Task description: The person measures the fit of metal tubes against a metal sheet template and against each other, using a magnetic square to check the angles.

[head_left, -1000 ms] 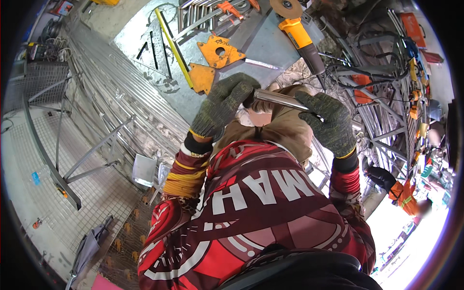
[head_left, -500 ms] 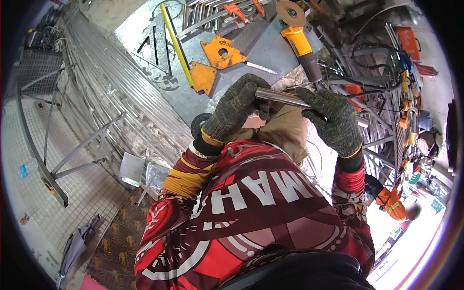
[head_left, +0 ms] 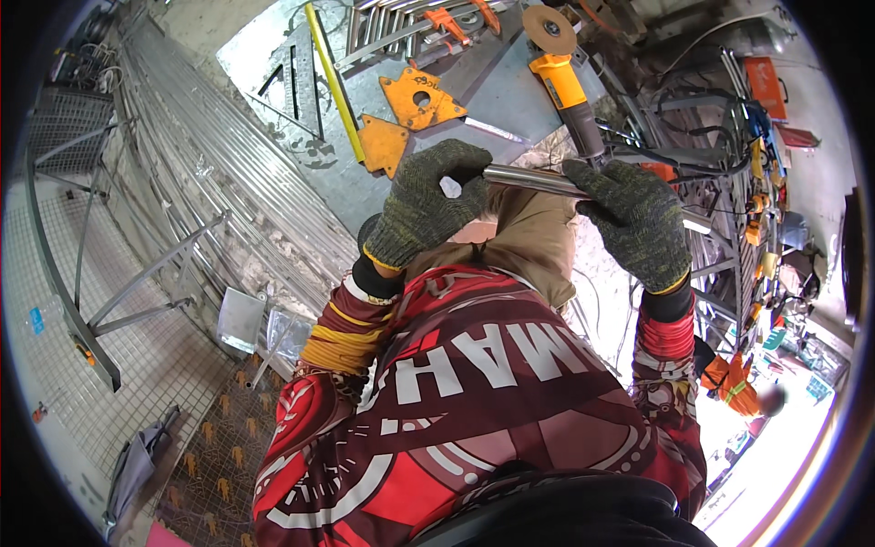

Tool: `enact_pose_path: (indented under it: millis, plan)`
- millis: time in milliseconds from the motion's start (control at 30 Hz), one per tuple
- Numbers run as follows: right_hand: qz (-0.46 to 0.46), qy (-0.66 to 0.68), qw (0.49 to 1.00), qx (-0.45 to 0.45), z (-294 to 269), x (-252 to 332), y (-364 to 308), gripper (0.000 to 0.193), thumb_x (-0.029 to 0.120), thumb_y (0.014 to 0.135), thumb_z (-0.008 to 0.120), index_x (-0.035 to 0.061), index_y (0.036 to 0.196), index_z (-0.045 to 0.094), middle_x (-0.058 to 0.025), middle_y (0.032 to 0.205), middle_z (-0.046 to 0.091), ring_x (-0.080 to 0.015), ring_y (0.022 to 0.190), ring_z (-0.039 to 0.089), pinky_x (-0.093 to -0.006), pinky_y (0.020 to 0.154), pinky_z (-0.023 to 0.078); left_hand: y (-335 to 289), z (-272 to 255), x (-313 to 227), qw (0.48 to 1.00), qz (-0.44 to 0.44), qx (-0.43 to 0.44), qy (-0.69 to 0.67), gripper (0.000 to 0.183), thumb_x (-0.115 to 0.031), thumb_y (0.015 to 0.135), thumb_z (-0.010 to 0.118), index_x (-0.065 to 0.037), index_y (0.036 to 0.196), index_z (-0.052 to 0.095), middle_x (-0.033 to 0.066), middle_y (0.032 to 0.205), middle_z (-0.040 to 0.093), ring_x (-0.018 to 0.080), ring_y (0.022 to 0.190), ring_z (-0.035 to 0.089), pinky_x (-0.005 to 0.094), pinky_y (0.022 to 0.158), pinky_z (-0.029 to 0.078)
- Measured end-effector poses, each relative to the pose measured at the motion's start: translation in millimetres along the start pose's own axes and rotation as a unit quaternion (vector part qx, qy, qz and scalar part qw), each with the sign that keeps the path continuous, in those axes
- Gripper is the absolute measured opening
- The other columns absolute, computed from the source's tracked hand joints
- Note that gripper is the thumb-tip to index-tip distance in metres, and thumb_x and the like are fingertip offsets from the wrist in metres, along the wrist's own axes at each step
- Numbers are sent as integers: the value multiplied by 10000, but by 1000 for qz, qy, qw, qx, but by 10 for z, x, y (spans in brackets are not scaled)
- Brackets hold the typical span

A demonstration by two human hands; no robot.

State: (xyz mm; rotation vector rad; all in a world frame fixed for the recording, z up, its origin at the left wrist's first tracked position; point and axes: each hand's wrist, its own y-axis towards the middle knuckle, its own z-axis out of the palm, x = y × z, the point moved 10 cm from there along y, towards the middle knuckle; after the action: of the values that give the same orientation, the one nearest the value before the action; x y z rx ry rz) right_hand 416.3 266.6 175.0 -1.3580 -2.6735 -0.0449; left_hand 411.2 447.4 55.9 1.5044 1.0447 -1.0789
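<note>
Both my hands wear dark knitted work gloves and hold a shiny metal tube crosswise above my lap. My left hand is closed, with fingertips and thumb at the tube's left end. A small pale patch shows in the gap between its thumb and fingers; what it is I cannot tell. Farther along, my right hand wraps round the tube with the thumb below. A bright metal end sticks out past that hand, in line with the tube. Just beyond the right hand lies a yellow angle grinder with a brown disc.
A metal worktable carries orange magnetic squares, a yellow bar, orange clamps and cut tube pieces. Long metal tubes lie at left. Metal frames and cables crowd the right, where a person in orange is farther off.
My left hand has turned and shifted slightly left, so its curled fingers now sit at the tube's end. The right hand keeps its grip, and the tube is a little more level.
</note>
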Motion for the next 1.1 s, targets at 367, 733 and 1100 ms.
enact_pose_path:
  millis: [367, 733, 1100]
  plan:
    - [57, 24, 998, 18, -146, -290, -136, 512, 174, 816, 760, 229, 1318, 679, -157, 1085, 702, -358, 973, 674, -453, 850, 546, -154, -652, 430, 980, -77, -94, -158, 276, 41, 872, 643, -9, 1143, 633, 57, 996, 650, 142, 859, 664, 280, 785, 560]
    - [27, 95, 995, -32, -17, -299, -173, 533, 103, 775, 788, 158, 1296, 690, -154, 1137, 715, -368, 1033, 678, -421, 906, 543, -247, -650, 471, 965, -199, -81, -149, 233, -184, 1001, 618, 6, 1134, 643, 44, 758, 615, 125, 625, 615, 288, 637, 553]
    - [327, 510, 795, -27, 1573, -1284, -686, 439, 136, 945, 719, 17, 1350, 599, -70, 1038, 659, -147, 877, 614, -299, 811, 537, -511, -1309, 614, 938, -170, -246, -178, 324, -266, 1019, 609, 27, 1151, 647, 52, 756, 593, 136, 601, 548, 387, 732, 608]
